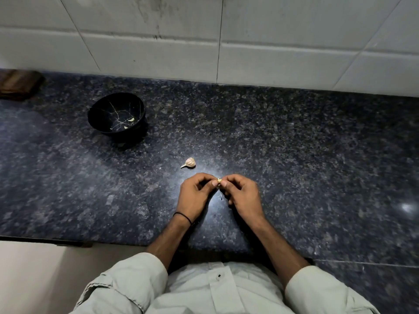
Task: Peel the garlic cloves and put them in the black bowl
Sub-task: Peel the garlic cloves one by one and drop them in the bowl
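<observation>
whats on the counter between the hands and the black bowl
Head view: one garlic piece lies on the counter between the bowl and the left hand and right hand, which pinch a clove; it sits nearer the hands. Otherwise bare.

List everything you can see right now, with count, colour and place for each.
black bowl: one, black, on the counter, far left of the hands
pale bits: a few, cream, inside the black bowl; too small to tell cloves from skin
loose garlic: one, off-white, skin on, on the counter just beyond the hands
held clove: one, pale yellow, between both hands, mostly hidden
counter: one, dark speckled stone
wall tiles: white, behind the counter
wooden object: one, brown, far left edge, blurred
wrist band: one, black, left wrist
sleeves: two, pale, bottom of view
left hand: pinches the held clove
right hand: pinches the held clove
</observation>
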`<move>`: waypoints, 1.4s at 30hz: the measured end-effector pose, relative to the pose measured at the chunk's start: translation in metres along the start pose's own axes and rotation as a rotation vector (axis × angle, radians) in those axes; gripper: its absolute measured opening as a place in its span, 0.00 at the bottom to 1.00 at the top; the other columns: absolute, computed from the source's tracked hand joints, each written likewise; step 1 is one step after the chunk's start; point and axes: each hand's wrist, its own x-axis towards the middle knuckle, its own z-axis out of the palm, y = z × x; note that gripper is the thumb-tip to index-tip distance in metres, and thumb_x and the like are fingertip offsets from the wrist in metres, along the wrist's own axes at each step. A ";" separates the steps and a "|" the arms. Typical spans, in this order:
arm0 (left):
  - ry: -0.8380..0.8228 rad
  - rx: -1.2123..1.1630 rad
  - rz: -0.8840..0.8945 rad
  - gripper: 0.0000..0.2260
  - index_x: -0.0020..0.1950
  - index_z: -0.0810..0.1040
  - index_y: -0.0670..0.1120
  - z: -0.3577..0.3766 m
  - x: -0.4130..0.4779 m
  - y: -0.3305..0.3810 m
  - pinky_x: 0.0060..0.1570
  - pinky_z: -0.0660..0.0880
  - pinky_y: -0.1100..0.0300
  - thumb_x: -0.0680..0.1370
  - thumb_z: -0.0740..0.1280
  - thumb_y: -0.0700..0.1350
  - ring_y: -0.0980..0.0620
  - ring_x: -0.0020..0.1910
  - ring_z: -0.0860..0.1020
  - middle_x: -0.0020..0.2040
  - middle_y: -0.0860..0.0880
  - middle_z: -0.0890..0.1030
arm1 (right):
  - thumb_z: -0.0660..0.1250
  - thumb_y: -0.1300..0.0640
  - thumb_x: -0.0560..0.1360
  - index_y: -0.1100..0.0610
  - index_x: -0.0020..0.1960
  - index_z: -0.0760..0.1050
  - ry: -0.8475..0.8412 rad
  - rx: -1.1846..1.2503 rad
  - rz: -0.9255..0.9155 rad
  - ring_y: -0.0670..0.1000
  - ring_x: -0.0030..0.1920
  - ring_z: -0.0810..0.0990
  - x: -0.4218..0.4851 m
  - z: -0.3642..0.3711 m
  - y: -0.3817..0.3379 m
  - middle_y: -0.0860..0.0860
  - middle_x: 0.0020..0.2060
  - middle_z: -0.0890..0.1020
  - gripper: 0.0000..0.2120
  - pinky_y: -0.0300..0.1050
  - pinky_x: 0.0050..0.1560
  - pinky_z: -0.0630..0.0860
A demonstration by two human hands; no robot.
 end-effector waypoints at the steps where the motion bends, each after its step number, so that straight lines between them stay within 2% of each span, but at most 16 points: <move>1: 0.004 -0.012 -0.013 0.03 0.45 0.84 0.42 0.001 0.000 0.000 0.47 0.79 0.58 0.77 0.71 0.37 0.51 0.43 0.84 0.41 0.48 0.86 | 0.68 0.62 0.79 0.58 0.45 0.82 -0.010 0.006 0.004 0.44 0.26 0.71 0.000 0.000 0.000 0.50 0.29 0.79 0.06 0.40 0.26 0.70; 7: 0.013 -0.015 -0.012 0.06 0.43 0.82 0.42 0.005 -0.003 0.005 0.43 0.76 0.68 0.78 0.69 0.34 0.59 0.39 0.82 0.39 0.51 0.84 | 0.66 0.61 0.80 0.59 0.47 0.82 -0.041 -0.007 0.009 0.45 0.27 0.72 0.002 -0.002 0.001 0.49 0.32 0.81 0.07 0.42 0.27 0.70; 14: 0.037 0.087 -0.008 0.04 0.44 0.82 0.45 0.002 0.000 -0.003 0.47 0.80 0.59 0.78 0.70 0.38 0.53 0.43 0.83 0.41 0.51 0.85 | 0.67 0.60 0.80 0.59 0.46 0.82 -0.037 0.000 0.006 0.47 0.28 0.73 0.002 -0.001 0.000 0.50 0.32 0.82 0.06 0.43 0.28 0.71; 23: 0.030 0.096 -0.007 0.04 0.44 0.82 0.45 0.003 0.002 -0.002 0.46 0.80 0.60 0.77 0.70 0.37 0.54 0.43 0.83 0.40 0.51 0.85 | 0.67 0.61 0.80 0.60 0.45 0.80 -0.054 0.027 0.028 0.48 0.27 0.71 0.004 -0.001 0.000 0.52 0.29 0.79 0.06 0.42 0.27 0.68; 27: 0.015 0.052 -0.016 0.06 0.43 0.82 0.46 0.004 0.001 -0.001 0.44 0.78 0.64 0.78 0.69 0.37 0.57 0.41 0.82 0.40 0.52 0.85 | 0.67 0.61 0.80 0.58 0.44 0.80 -0.053 0.017 0.020 0.46 0.26 0.71 0.004 0.000 0.000 0.48 0.28 0.78 0.07 0.40 0.27 0.67; 31: 0.029 -0.007 -0.067 0.09 0.43 0.82 0.46 0.004 0.004 -0.003 0.44 0.78 0.60 0.80 0.66 0.38 0.54 0.40 0.82 0.40 0.48 0.85 | 0.66 0.60 0.80 0.58 0.44 0.79 -0.024 -0.022 0.002 0.44 0.26 0.70 0.005 0.001 0.001 0.46 0.28 0.77 0.06 0.40 0.28 0.67; 36: 0.032 -0.001 -0.097 0.10 0.42 0.80 0.44 0.003 0.004 0.000 0.37 0.73 0.66 0.82 0.65 0.40 0.60 0.32 0.76 0.34 0.52 0.82 | 0.66 0.60 0.79 0.56 0.43 0.78 0.004 -0.055 0.001 0.44 0.26 0.71 0.005 0.002 0.002 0.45 0.27 0.76 0.07 0.41 0.29 0.69; 42: 0.071 -0.080 -0.134 0.11 0.43 0.79 0.36 0.000 0.002 0.007 0.26 0.66 0.66 0.82 0.64 0.41 0.58 0.24 0.68 0.29 0.50 0.77 | 0.65 0.56 0.79 0.54 0.38 0.78 0.065 -0.169 -0.032 0.45 0.28 0.73 0.007 0.006 0.001 0.48 0.29 0.79 0.11 0.43 0.31 0.70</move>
